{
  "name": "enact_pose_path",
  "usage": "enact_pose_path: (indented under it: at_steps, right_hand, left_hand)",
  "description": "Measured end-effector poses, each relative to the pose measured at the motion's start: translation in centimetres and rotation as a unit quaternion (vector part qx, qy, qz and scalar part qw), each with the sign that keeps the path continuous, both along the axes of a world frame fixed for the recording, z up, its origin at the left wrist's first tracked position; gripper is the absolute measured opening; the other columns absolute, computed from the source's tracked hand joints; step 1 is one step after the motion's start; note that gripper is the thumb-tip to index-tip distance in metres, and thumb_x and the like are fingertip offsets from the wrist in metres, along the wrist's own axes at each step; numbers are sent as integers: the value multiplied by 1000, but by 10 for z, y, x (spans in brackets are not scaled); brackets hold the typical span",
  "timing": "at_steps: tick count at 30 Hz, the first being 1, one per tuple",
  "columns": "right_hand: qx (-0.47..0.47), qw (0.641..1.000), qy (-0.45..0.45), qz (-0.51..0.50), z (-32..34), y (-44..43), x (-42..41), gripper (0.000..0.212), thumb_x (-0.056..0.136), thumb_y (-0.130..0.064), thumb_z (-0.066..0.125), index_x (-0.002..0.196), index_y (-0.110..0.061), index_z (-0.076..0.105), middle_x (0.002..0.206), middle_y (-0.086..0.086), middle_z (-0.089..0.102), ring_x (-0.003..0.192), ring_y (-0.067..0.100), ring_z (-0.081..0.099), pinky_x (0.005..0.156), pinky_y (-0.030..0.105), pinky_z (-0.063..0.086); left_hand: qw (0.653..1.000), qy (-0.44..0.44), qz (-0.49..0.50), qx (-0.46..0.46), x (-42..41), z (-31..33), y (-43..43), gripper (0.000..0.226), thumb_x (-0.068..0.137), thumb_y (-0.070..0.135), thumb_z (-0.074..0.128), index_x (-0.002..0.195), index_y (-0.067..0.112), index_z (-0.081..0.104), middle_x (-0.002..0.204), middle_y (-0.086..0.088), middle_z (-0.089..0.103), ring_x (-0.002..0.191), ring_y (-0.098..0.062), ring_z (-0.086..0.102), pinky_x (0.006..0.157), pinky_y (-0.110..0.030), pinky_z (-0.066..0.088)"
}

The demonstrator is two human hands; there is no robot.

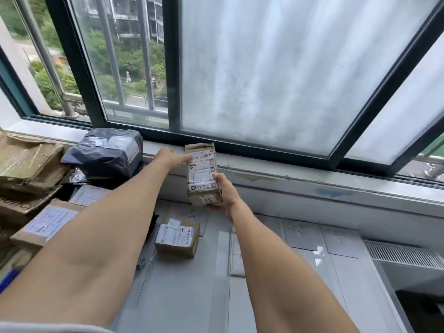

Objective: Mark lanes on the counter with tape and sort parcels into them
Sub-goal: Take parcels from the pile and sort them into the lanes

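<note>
Currently, the right grip clasps the lower end of an upright parcel above the desk. The left grip touches its upper left edge; whether it is pinching or spread cannot be told.

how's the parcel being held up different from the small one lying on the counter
The held parcel is tall and narrow; the counter parcel is short and squat. The held parcel is upright in the air, right hand gripping its lower end, left hand touching its upper side; the counter parcel lies flat, untouched. Both are brown cardboard with white labels.
</note>
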State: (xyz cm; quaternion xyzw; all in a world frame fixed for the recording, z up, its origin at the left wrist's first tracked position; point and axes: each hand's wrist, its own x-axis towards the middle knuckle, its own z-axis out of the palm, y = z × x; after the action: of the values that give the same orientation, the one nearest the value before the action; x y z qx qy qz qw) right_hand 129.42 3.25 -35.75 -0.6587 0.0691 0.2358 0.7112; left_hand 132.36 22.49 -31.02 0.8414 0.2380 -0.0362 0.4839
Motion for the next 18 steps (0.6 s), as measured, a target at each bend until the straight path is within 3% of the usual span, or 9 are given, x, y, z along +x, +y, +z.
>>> enact_pose_path:
  at_steps: [3,7,10,14,18]
  right_hand:
    - [18,1000,18,-7,-8,-12,-6,43,95,-42,41,121,-18,66,106,7,75,84,22,70,65,28,54]
    - [4,999,50,-16,-23,-19,-11,38,92,-41,42,107,-19,70,94,1,77,72,16,69,62,25,51]
    - [-11,997,53,-54,-30,-22,-12,29,91,-33,46,89,-19,71,82,0,76,60,10,68,52,19,50]
    - [-33,993,8,-117,-48,-23,-9,18,92,-28,58,93,-18,73,97,4,76,93,24,72,85,37,58]
    - [-64,979,-35,-192,-64,-36,-12,22,92,-28,65,109,-15,72,95,-2,74,89,15,70,81,31,58]
  left_hand:
    - [986,67,-27,-147,-7,-16,-10,56,86,49,68,124,9,59,120,-14,64,99,-29,65,72,-44,58]
    - [969,78,-61,-225,-12,-30,-23,39,93,40,63,109,5,66,108,-20,70,92,-38,70,74,-56,59]
    - [968,56,-68,-235,-14,-35,-31,32,94,33,63,112,6,67,109,-17,70,94,-35,69,72,-54,59]
    - [969,54,-69,-230,-16,-46,-41,26,95,28,63,113,8,66,109,-14,70,96,-33,68,69,-50,60]
    - [966,85,-84,-228,-19,-55,-60,25,95,25,62,111,6,65,106,-18,71,92,-34,71,59,-43,60]
